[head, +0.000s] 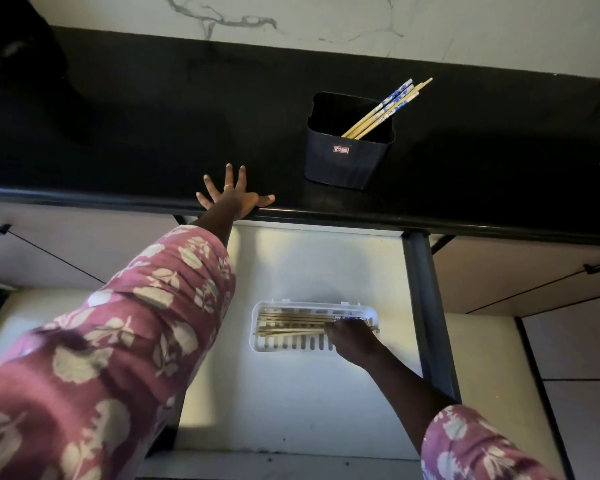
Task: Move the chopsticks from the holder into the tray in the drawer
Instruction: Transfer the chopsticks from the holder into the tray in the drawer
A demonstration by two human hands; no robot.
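- Left hand [234, 199], grip wide, presses the surface [146, 126] left of the holder [347, 161].
- Right hand [352, 336], below the holder, seemingly pinches chopsticks [291, 322] lying in the tray [256, 336].

Black worktop [153, 116], white wall [291, 15] with grey veins. The holder [347, 164] is dark with a small red-white label [341, 149]. The chopsticks [378, 113] are pale yellow, some with blue-white patterned tops. The tray [284, 344] and drawer [291, 393] are white. The sleeves [118, 341] are pink with cream leaves.
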